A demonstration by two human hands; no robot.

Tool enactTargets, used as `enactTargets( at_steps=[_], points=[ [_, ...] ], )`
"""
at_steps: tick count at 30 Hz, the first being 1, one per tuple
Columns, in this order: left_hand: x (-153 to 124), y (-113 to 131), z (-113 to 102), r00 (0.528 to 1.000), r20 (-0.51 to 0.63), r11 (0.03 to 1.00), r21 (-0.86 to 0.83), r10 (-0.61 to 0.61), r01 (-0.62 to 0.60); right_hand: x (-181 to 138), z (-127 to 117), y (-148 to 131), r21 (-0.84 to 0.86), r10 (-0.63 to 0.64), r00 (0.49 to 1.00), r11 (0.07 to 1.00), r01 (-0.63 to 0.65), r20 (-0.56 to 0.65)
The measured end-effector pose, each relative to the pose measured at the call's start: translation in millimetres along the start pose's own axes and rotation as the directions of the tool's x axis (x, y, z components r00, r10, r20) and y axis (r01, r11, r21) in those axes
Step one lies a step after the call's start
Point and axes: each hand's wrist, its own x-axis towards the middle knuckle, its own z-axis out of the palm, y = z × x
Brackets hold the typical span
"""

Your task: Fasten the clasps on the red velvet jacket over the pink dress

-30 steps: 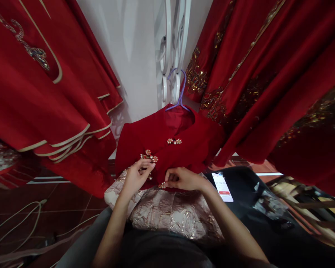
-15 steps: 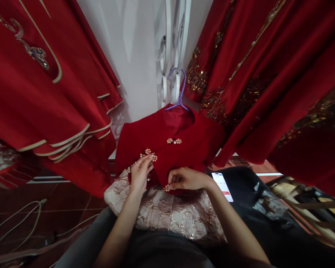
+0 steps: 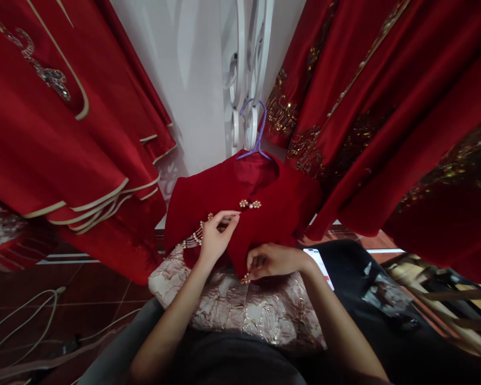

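A small red garment (image 3: 280, 206) hangs on a purple hanger (image 3: 256, 140) from a white rack. It carries gold and pearl clasps; one pair (image 3: 250, 203) sits near the collar. My left hand (image 3: 215, 237) lies on the garment's front, its fingers curled around a clasp with pearl strands (image 3: 192, 239) trailing left. My right hand (image 3: 273, 261) pinches the red flap's lower edge at another gold clasp (image 3: 246, 278). A pale gold brocade cloth (image 3: 256, 310) lies on my lap under both hands.
Large red embroidered gowns (image 3: 56, 133) hang at left and right (image 3: 385, 117). A phone (image 3: 319, 262) with a lit screen rests on black fabric at my right. Cables (image 3: 36, 307) trail over the dark red floor at left. A white wall (image 3: 184, 75) stands behind.
My left hand has slid up and right over the clasp on the garment's front. My right hand has pulled the flap's lower clasp down and to the right.
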Motion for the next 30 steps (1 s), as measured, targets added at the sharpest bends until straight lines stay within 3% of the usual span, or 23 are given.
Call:
enactTargets(
  at_steps=[3,6,8,10,13,17,19,22,26,28,30],
  points=[
    [13,17,2,0.962,0.107,0.906,0.323,0.252,-0.274,-6,-4,-1,0.013,0.037,0.998,0.999,-0.038,0.044],
    [25,25,5,0.901,0.217,0.672,0.607,0.375,-0.425,-12,-7,-3,0.004,0.060,0.996,0.998,-0.060,0.063],
    [31,27,8,0.862,0.294,0.530,0.692,0.413,-0.490,-15,-10,-4,-0.009,0.067,0.996,0.998,-0.067,0.065],
    [37,28,10,0.823,0.359,0.432,0.719,0.439,-0.544,-18,-12,-4,-0.001,0.068,0.995,0.998,-0.068,0.068],
    [44,32,10,0.764,0.430,0.359,0.699,0.480,-0.619,-22,-14,1,0.042,0.067,0.997,0.997,-0.068,0.045],
    [51,35,5,0.661,0.530,0.302,0.611,0.531,-0.732,-30,-19,4,0.052,0.066,0.989,0.997,-0.060,-0.134],
    [53,36,3,0.633,0.561,0.293,0.579,0.534,-0.761,-35,-21,1,0.063,0.050,0.976,0.997,-0.037,-0.212],
    [54,35,1,0.631,0.563,0.326,0.552,0.534,-0.767,-41,-22,-6,0.052,0.012,0.953,0.999,0.004,-0.303],
    [55,34,2,0.700,0.483,0.492,0.499,0.525,-0.713,-40,-25,-17,0.082,-0.034,0.897,0.994,0.078,-0.441],
    [55,35,3,0.754,0.402,0.550,0.518,0.519,-0.655,-31,-27,-25,0.158,-0.049,0.816,0.973,0.170,-0.577],
    [53,35,4,0.802,0.294,0.555,0.598,0.520,-0.579,-16,-27,-35,0.188,-0.072,0.676,0.934,0.303,-0.733]
  ],
)
